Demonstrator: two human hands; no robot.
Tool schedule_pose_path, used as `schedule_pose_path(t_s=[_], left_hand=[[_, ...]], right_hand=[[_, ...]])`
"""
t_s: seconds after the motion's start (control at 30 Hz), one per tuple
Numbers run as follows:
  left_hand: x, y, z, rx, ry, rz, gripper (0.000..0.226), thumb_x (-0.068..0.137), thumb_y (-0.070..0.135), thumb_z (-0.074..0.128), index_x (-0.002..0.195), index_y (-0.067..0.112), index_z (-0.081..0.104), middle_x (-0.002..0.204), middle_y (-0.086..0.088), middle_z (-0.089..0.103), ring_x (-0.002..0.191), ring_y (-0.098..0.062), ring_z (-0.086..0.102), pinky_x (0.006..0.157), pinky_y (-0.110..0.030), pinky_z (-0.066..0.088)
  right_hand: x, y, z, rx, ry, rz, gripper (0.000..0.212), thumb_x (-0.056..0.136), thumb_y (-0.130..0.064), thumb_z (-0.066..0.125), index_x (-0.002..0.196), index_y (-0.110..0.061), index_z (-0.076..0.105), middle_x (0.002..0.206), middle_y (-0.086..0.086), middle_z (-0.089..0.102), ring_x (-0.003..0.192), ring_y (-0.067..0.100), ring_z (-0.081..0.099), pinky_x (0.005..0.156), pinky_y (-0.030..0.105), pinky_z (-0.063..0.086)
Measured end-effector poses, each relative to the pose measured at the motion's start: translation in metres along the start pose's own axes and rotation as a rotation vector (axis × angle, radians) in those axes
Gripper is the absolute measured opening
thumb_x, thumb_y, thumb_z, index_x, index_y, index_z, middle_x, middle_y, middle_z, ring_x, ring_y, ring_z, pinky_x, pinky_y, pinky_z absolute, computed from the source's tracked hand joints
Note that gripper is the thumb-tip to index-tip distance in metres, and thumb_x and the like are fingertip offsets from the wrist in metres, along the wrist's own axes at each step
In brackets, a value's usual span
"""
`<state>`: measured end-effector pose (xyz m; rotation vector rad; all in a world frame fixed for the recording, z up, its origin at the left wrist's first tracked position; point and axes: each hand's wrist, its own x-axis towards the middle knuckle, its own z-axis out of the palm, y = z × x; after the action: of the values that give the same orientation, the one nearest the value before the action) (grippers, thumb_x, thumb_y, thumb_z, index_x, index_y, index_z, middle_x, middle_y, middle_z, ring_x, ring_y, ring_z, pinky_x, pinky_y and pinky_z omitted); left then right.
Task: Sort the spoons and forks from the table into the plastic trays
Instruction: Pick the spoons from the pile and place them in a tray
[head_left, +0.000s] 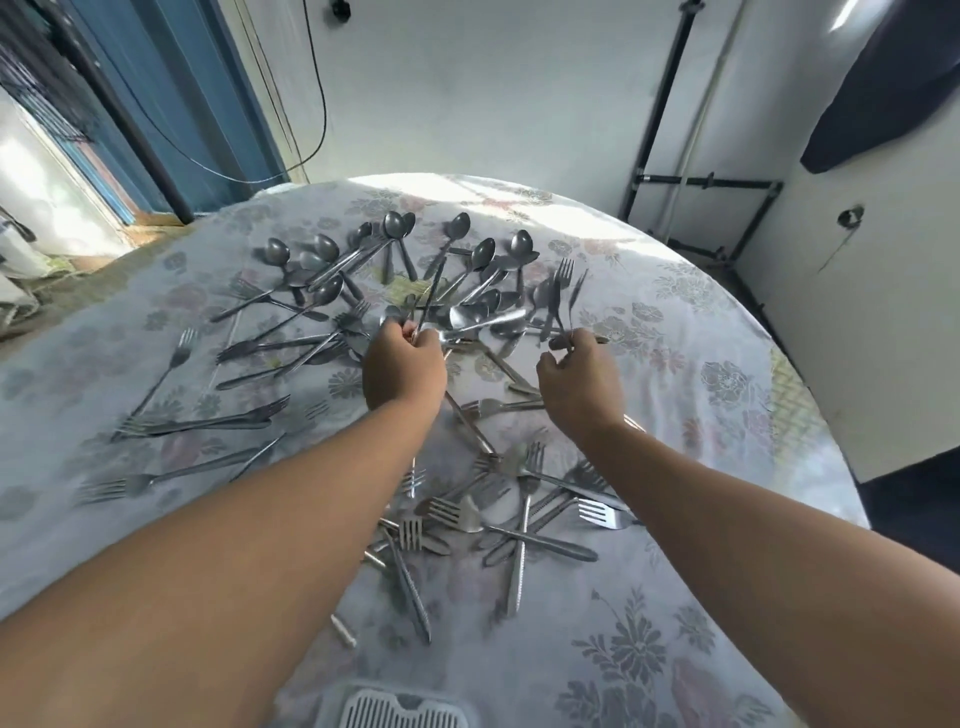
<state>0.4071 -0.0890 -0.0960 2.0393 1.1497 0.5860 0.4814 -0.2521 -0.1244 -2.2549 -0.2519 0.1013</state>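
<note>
Dozens of pieces: spoons (387, 254) heaped at the far side, forks (519, 499) tangled nearer, strays out to the left
Table (701, 322): round, under a pale floral cloth, cutlery strewn across its middle
Plastic tray (402, 709): white, slotted, only its top edge showing at the near rim of the table
Left hand (405, 366): curled tight round a spoon handle, mid-pile
Right hand (579, 376): fingers pinching a fork's handle, tines pointing up and away
Tripod (696, 182): black, by the wall behind
</note>
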Motion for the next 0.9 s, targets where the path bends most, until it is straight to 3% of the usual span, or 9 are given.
schedule_pose_path(t_s=[0.07, 0.13, 0.2, 0.27, 0.4, 0.57, 0.67, 0.8, 0.9], left_hand=[[0.002, -0.012, -0.027, 0.019, 0.001, 0.041, 0.015, 0.096, 0.027, 0.055, 0.089, 0.014, 0.060, 0.083, -0.003, 0.063, 0.065, -0.017, 0.052, 0.051, -0.029, 0.029], [0.005, -0.024, -0.059, 0.036, -0.032, 0.075, 0.016, 0.096, 0.028, 0.055, 0.094, 0.015, 0.064, 0.081, -0.001, 0.063, 0.067, -0.018, 0.054, 0.051, -0.029, 0.030], [0.007, -0.034, -0.088, 0.048, -0.085, 0.117, 0.017, 0.096, 0.029, 0.056, 0.099, 0.017, 0.067, 0.080, -0.001, 0.064, 0.067, -0.017, 0.055, 0.052, -0.028, 0.031], [0.008, -0.048, -0.123, 0.051, -0.138, 0.154, 0.018, 0.096, 0.032, 0.057, 0.102, 0.019, 0.068, 0.080, 0.000, 0.065, 0.072, -0.021, 0.058, 0.054, -0.029, 0.034], [0.008, -0.073, -0.183, 0.032, -0.221, 0.205, 0.014, 0.095, 0.031, 0.059, 0.097, 0.021, 0.067, 0.073, 0.001, 0.063, 0.076, -0.026, 0.062, 0.059, -0.031, 0.037], [-0.002, -0.122, -0.245, -0.049, -0.277, 0.153, 0.012, 0.098, 0.033, 0.059, 0.101, 0.021, 0.061, 0.080, 0.006, 0.060, 0.070, -0.009, 0.055, 0.060, -0.028, 0.035], [-0.009, -0.147, -0.270, -0.191, -0.305, 0.018, 0.026, 0.099, 0.040, 0.058, 0.109, 0.017, 0.052, 0.086, 0.004, 0.056, 0.075, -0.015, 0.052, 0.067, -0.033, 0.037], [-0.016, -0.180, -0.281, -0.189, -0.369, -0.119, 0.027, 0.100, 0.032, 0.047, 0.108, 0.008, 0.055, 0.102, -0.019, 0.067, 0.082, -0.033, 0.062, 0.065, -0.035, 0.040], [-0.033, -0.189, -0.281, -0.223, -0.410, -0.205, 0.039, 0.099, 0.032, 0.043, 0.121, 0.003, 0.057, 0.098, -0.025, 0.065, 0.082, -0.037, 0.064, 0.064, -0.040, 0.044]], right_hand=[[-0.013, -0.023, 0.005, 0.025, -0.016, -0.031, 0.031, 0.095, -0.022, 0.058, 0.125, -0.021, 0.057, 0.089, 0.000, 0.069, 0.067, 0.016, 0.061, 0.058, 0.033, 0.046], [-0.030, -0.049, 0.014, -0.003, -0.044, -0.093, 0.037, 0.094, -0.026, 0.059, 0.131, -0.024, 0.059, 0.101, 0.001, 0.073, 0.072, 0.019, 0.066, 0.065, 0.035, 0.055], [-0.046, -0.071, 0.025, -0.063, -0.081, -0.141, 0.040, 0.095, -0.033, 0.061, 0.134, -0.026, 0.061, 0.106, 0.001, 0.074, 0.073, 0.017, 0.066, 0.064, 0.030, 0.053], [-0.069, -0.097, 0.041, -0.105, -0.148, -0.169, 0.035, 0.096, -0.042, 0.065, 0.127, -0.025, 0.067, 0.097, -0.002, 0.073, 0.072, 0.014, 0.063, 0.063, 0.027, 0.050], [-0.116, -0.129, 0.076, -0.117, -0.264, -0.187, 0.027, 0.092, -0.046, 0.070, 0.098, -0.021, 0.077, 0.082, -0.004, 0.071, 0.075, 0.017, 0.066, 0.073, 0.035, 0.058], [-0.185, -0.157, 0.105, -0.192, -0.321, -0.179, 0.025, 0.095, -0.044, 0.069, 0.095, -0.020, 0.078, 0.083, -0.002, 0.073, 0.075, 0.019, 0.066, 0.071, 0.033, 0.057], [-0.225, -0.167, 0.118, -0.152, -0.363, -0.084, 0.032, 0.093, -0.044, 0.073, 0.086, -0.013, 0.076, 0.069, 0.000, 0.065, 0.058, 0.015, 0.054, 0.058, 0.028, 0.043], [-0.272, -0.178, 0.132, 0.061, -0.465, 0.140, 0.030, 0.095, -0.034, 0.073, 0.084, -0.006, 0.075, 0.051, 0.004, 0.053, 0.036, 0.015, 0.043, 0.041, 0.023, 0.036], [-0.299, -0.183, 0.146, 0.210, -0.467, 0.277, 0.028, 0.098, -0.032, 0.070, 0.090, -0.005, 0.076, 0.061, 0.003, 0.052, 0.046, 0.014, 0.044, 0.044, 0.022, 0.034]])
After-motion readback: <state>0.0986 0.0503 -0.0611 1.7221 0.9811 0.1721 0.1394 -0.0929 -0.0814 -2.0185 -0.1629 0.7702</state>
